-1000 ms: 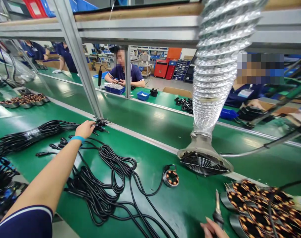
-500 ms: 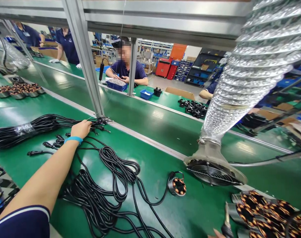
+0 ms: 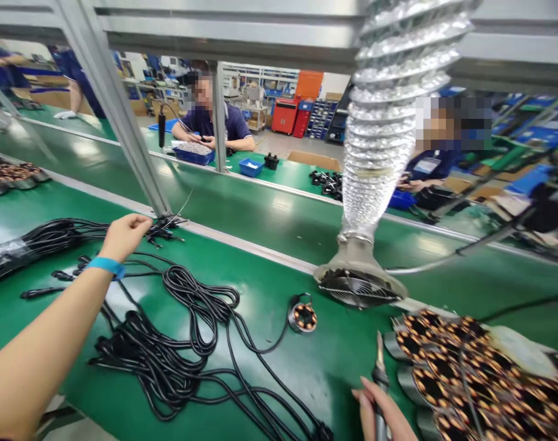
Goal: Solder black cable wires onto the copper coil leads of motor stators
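My left hand (image 3: 126,237) lies curled over the ends of a taped bundle of black cables (image 3: 40,242), close to their small connectors. A loose coil of black cable (image 3: 168,331) sprawls on the green belt (image 3: 269,367) below my left forearm. My right hand (image 3: 375,407) grips a soldering iron (image 3: 380,373), tip upward, at the bottom edge of the view. Beside that hand is a heap of copper-wound stators (image 3: 467,373). One stator with a cable attached (image 3: 302,317) lies apart on the belt, between the two hands.
A silver flexible fume duct ends in a fan hood (image 3: 359,285) just above the belt. An aluminium frame post (image 3: 111,104) stands behind my left hand. More stators (image 3: 7,174) lie far left. A co-worker (image 3: 209,116) handles parts at a second green belt beyond.
The view has swung, so everything sits further left and higher. My right hand has risen further into view with the soldering iron. My left hand stays at the cable ends.
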The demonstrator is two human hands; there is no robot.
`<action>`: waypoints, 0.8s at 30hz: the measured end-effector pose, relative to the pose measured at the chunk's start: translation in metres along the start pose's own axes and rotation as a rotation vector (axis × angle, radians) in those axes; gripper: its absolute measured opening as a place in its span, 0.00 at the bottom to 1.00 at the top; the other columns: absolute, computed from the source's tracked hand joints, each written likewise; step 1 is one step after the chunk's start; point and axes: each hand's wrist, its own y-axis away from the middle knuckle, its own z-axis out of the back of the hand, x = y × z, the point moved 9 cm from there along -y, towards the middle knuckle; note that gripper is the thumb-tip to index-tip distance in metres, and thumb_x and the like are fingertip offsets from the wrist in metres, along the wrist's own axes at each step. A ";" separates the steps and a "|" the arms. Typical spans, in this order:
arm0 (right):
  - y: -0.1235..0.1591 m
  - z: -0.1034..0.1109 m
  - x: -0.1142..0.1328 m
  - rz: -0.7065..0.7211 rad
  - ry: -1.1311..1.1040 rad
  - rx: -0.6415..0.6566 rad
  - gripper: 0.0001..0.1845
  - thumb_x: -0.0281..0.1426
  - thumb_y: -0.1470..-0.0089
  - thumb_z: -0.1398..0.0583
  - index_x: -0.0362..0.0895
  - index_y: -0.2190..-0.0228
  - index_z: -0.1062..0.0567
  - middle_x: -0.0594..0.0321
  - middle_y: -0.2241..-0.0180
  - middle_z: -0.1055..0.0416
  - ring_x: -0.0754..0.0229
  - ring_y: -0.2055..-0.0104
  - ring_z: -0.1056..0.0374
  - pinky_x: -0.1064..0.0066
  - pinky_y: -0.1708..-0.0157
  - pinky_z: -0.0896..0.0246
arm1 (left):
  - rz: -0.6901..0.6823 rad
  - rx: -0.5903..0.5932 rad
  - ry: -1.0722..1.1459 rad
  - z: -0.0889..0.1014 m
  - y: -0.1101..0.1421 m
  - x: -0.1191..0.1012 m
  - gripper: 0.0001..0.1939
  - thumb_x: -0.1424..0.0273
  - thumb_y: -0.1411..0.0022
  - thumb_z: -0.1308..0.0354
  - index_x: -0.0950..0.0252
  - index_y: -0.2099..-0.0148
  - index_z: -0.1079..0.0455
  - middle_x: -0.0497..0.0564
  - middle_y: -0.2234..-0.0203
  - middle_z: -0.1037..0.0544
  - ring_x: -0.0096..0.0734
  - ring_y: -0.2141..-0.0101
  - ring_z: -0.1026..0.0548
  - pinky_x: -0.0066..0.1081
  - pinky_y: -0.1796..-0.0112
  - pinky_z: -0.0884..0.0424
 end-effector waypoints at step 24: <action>-0.003 0.101 -0.005 -0.270 0.405 0.011 0.13 0.27 0.40 0.47 0.44 0.56 0.27 0.57 0.67 0.27 0.56 0.65 0.31 0.65 0.65 0.34 | -0.873 1.232 0.112 -0.232 0.369 -0.248 0.23 0.55 0.35 0.59 0.57 0.67 0.26 0.52 0.69 0.23 0.39 0.63 0.23 0.35 0.57 0.26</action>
